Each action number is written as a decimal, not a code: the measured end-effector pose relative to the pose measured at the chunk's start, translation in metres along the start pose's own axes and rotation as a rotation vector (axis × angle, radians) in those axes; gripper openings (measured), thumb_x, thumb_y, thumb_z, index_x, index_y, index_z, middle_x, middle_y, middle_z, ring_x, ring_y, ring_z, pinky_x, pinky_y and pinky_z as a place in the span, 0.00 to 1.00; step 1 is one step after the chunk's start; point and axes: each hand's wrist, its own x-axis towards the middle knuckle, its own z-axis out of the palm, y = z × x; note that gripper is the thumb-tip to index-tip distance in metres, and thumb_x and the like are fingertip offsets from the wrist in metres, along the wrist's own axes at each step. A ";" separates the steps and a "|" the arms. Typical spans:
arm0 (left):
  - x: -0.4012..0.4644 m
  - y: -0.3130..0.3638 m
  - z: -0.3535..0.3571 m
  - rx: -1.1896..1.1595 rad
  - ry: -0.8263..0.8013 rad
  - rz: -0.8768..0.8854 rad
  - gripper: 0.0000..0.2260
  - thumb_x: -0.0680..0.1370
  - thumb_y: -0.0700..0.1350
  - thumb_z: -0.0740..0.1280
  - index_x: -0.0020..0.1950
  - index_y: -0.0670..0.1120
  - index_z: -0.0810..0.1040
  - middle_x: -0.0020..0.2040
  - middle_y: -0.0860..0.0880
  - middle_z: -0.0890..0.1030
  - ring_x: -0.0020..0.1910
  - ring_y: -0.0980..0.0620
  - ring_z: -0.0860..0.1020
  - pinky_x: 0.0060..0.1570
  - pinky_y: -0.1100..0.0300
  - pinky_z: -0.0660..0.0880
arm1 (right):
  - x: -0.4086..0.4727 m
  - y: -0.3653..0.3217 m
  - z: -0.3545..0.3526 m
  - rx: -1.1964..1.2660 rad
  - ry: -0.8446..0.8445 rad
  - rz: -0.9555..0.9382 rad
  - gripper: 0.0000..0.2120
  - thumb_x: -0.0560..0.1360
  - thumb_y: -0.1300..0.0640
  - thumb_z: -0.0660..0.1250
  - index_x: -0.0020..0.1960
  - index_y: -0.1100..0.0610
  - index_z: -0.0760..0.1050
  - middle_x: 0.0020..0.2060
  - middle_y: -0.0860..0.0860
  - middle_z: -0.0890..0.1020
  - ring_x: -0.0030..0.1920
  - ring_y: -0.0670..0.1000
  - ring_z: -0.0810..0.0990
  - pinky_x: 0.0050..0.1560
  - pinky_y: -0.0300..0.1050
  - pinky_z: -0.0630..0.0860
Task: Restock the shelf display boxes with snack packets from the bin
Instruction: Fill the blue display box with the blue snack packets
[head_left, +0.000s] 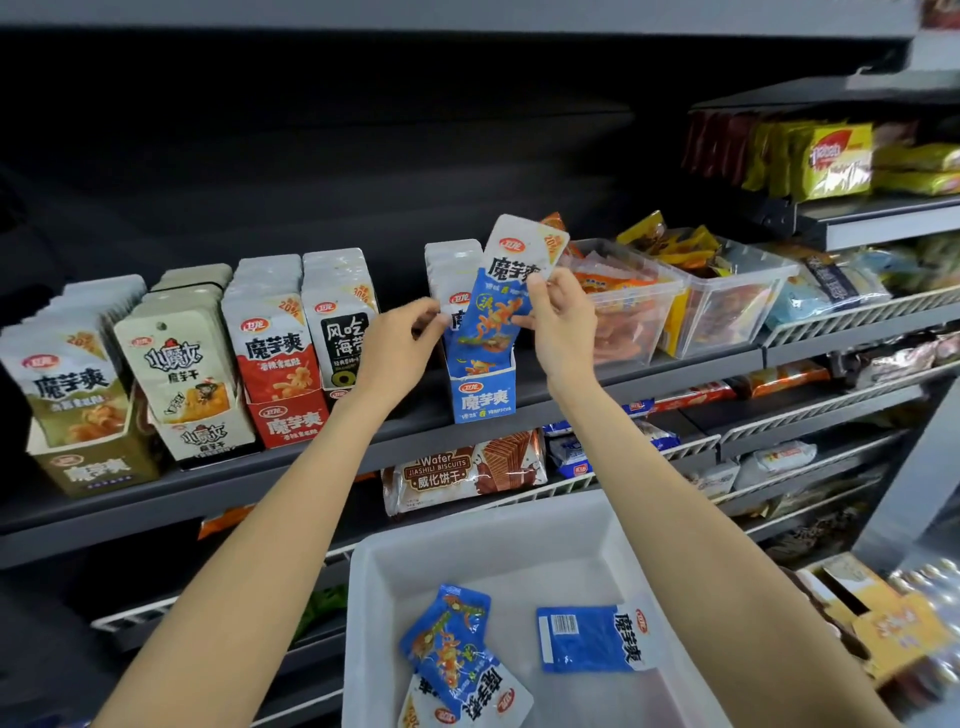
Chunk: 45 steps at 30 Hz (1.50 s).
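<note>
- Left end of the shelf (291, 470): four display boxes stand along its front edge, olive (91, 457), cream (208, 434), red (291, 415) and black (340, 364), each already packed with upright packets.
- Left hand (400, 338): fingers curled, pinching the packets at the left side of the blue display box (483, 395).
- Blue display box: partly filled, fifth in the row.
- Right hand (558, 317): pinches one blue snack packet (506, 291), tilted, its lower end entering the box.
- Bin (519, 530), below the shelf's front edge: three blue packets (589, 639) are visible, judged the remaining work.
</note>
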 end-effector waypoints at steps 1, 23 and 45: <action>0.000 0.000 -0.002 0.027 0.007 0.010 0.09 0.79 0.45 0.65 0.53 0.41 0.80 0.47 0.47 0.83 0.44 0.52 0.78 0.45 0.59 0.74 | 0.001 0.003 0.000 -0.027 -0.008 -0.003 0.06 0.80 0.57 0.60 0.44 0.54 0.71 0.47 0.50 0.82 0.47 0.46 0.82 0.41 0.45 0.81; -0.105 0.012 0.009 -0.218 0.239 0.100 0.09 0.77 0.43 0.63 0.57 0.44 0.75 0.48 0.55 0.77 0.46 0.57 0.76 0.44 0.65 0.73 | -0.068 0.034 -0.041 -0.407 0.057 -0.152 0.11 0.74 0.57 0.69 0.53 0.54 0.70 0.47 0.47 0.76 0.45 0.45 0.74 0.46 0.32 0.69; -0.238 -0.077 0.088 0.506 -1.156 0.230 0.31 0.71 0.58 0.69 0.72 0.53 0.64 0.68 0.51 0.68 0.66 0.49 0.66 0.63 0.55 0.65 | -0.192 0.144 -0.126 -1.591 -1.280 0.278 0.28 0.75 0.51 0.63 0.72 0.51 0.58 0.60 0.57 0.71 0.58 0.60 0.73 0.52 0.49 0.71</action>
